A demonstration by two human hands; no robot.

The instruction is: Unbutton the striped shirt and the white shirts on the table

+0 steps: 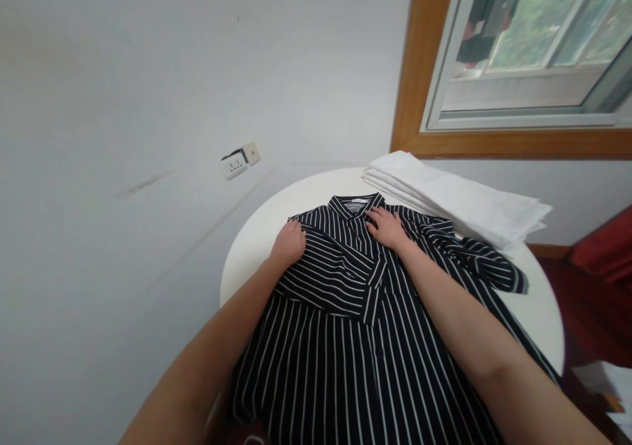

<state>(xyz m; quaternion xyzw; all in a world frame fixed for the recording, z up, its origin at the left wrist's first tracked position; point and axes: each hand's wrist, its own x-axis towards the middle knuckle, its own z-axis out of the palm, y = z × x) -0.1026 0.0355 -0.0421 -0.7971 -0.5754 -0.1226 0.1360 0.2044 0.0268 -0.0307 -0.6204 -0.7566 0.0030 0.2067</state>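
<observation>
Here, left hand [289, 242], right hand [388, 228] on striped shirt [340, 340], round table [257, 224]

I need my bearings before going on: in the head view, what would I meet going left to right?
Wall socket → left hand → right hand → folded white cloth → red object at the right edge.

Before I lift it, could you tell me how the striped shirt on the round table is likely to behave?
Probably floppy: the striped shirt lies in soft folds, one sleeve folded across its front. Likely light, since the fabric looks thin. It may slide on the smooth round table if pushed.
</observation>
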